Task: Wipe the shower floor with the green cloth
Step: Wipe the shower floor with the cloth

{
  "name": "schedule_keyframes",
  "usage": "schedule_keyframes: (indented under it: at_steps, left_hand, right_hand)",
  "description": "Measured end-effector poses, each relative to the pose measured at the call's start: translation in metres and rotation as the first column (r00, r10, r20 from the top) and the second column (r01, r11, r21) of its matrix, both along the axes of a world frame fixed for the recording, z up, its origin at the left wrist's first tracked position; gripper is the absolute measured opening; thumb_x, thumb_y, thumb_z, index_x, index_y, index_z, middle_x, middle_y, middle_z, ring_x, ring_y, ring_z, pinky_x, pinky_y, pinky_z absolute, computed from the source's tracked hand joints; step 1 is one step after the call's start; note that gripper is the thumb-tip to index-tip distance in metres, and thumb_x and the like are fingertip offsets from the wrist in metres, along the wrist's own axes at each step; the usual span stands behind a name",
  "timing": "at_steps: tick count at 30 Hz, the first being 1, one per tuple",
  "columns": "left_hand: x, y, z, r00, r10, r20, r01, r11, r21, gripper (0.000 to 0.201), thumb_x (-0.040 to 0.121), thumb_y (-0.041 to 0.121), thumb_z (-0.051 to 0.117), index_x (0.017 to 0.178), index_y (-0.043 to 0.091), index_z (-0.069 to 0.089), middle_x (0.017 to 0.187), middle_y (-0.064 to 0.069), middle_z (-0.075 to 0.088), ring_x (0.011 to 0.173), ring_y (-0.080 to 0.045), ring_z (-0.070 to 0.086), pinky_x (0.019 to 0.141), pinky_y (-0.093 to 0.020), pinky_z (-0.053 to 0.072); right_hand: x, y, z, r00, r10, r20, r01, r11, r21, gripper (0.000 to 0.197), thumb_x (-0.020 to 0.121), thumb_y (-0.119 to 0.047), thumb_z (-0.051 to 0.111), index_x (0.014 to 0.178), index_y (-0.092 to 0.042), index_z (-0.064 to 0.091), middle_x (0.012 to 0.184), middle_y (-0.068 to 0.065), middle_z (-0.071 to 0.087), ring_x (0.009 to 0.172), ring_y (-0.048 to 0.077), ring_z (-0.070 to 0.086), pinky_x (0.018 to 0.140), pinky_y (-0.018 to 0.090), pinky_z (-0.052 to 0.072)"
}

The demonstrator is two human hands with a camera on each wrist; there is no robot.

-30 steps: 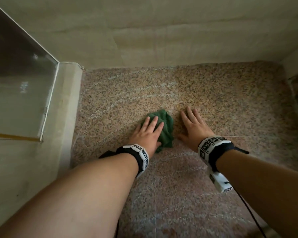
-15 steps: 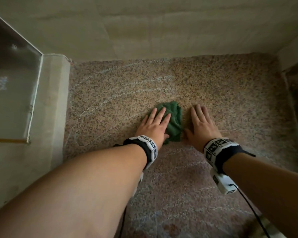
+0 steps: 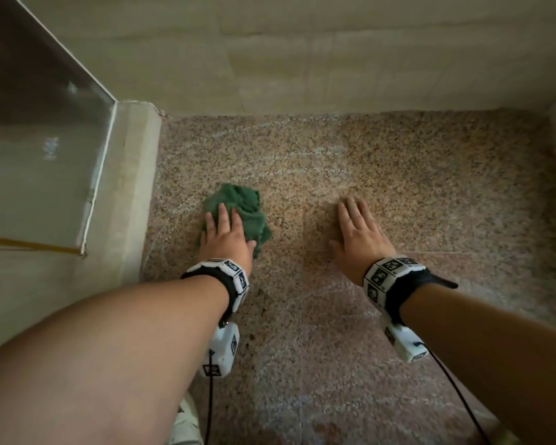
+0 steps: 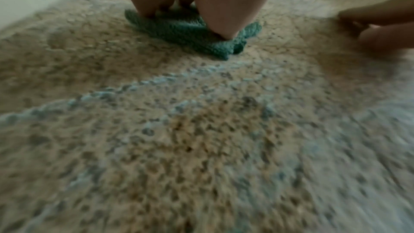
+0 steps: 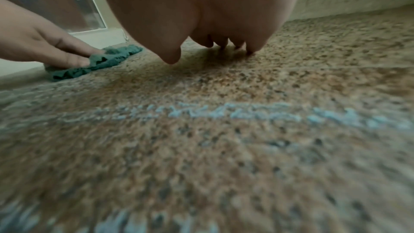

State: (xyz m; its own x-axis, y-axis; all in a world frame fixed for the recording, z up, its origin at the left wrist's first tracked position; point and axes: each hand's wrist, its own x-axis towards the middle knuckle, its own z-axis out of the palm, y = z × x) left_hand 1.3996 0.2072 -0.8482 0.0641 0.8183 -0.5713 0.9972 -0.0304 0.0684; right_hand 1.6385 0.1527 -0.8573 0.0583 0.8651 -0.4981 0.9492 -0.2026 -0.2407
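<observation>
L hand (image 3: 227,239) lies flat w/ straight fingers pressing the bunched green cloth (image 3: 241,208) onto the speckled shower floor (image 3: 414,175) near the left curb (image 3: 135,187), R hand (image 3: 358,234) flat, bare, well apart to its right, so unwiped floor lies rightward.

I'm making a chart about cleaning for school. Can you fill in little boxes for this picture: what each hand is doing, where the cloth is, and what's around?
left hand: pressing flat on the green cloth
right hand: flat on the bare shower floor, apart from the cloth
cloth: bunched up, on the floor's left part near the curb
around: glass panel on the left, tiled wall behind
floor: speckled stone with pale streaks
</observation>
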Motion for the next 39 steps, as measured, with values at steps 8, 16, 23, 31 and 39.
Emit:
schedule_keyframes:
  at_steps: [8, 16, 23, 31, 39]
  left_hand:
    - [0.054, -0.043, 0.003, 0.937, -0.327, 0.125, 0.333, 0.943, -0.028, 0.068, 0.105, 0.043, 0.033, 0.158, 0.023, -0.005, 0.162, -0.001, -0.025, 0.148, -0.032, -0.023, 0.121, -0.047, -0.004]
    - [-0.008, -0.029, -0.004, 1.0, 0.012, 0.012, -0.012, 1.0, -0.005, 0.067, 0.106, 0.042, 0.032, 0.158, 0.02, -0.003, 0.164, -0.001, -0.02, 0.151, -0.029, -0.015, 0.121, -0.046, -0.001]
    - [-0.09, -0.027, -0.011, 0.918, 0.378, -0.119, -0.373, 0.926, 0.065, 0.073, 0.104, 0.044, 0.035, 0.158, 0.006, 0.003, 0.165, -0.013, -0.006, 0.152, -0.032, -0.002, 0.121, -0.043, 0.011]
    - [-0.035, -0.007, 0.0, 0.997, -0.056, 0.048, 0.056, 0.998, 0.001, 0.072, 0.105, 0.044, 0.034, 0.158, 0.012, -0.003, 0.163, -0.011, -0.022, 0.15, -0.033, -0.016, 0.121, -0.044, -0.001]
    - [0.062, -0.03, -0.005, 0.909, -0.315, 0.272, 0.332, 0.943, -0.018, 0.057, 0.108, 0.034, 0.027, 0.159, 0.024, 0.005, 0.165, 0.004, -0.017, 0.15, -0.022, -0.021, 0.123, -0.043, -0.003]
  right_hand:
    - [0.004, -0.003, 0.001, 0.999, -0.013, 0.036, 0.014, 1.0, -0.003, 0.073, 0.102, -0.046, 0.032, 0.157, -0.018, -0.005, 0.164, 0.002, -0.016, 0.15, 0.022, -0.016, 0.123, 0.039, 0.002]
    - [-0.024, 0.01, -0.003, 0.997, 0.043, 0.059, -0.043, 0.999, 0.003, 0.068, 0.103, -0.045, 0.03, 0.157, -0.025, -0.006, 0.164, 0.0, -0.017, 0.15, 0.025, -0.016, 0.123, 0.043, 0.003]
    - [-0.03, 0.009, -0.011, 0.996, 0.022, 0.091, -0.024, 1.0, 0.02, 0.071, 0.101, -0.049, 0.028, 0.157, -0.025, -0.008, 0.163, 0.0, -0.02, 0.149, 0.026, -0.019, 0.123, 0.045, 0.001]
    - [-0.022, 0.004, -0.009, 0.992, 0.049, 0.112, -0.056, 0.997, 0.057, 0.08, 0.096, -0.058, 0.034, 0.157, -0.027, -0.008, 0.164, 0.001, -0.016, 0.15, 0.026, -0.016, 0.123, 0.044, 0.004]
    - [-0.006, 0.004, -0.008, 0.989, -0.097, 0.114, 0.091, 0.994, 0.055, 0.1, 0.085, -0.071, 0.043, 0.157, -0.022, -0.006, 0.165, 0.001, -0.012, 0.15, 0.025, -0.014, 0.123, 0.043, 0.009]
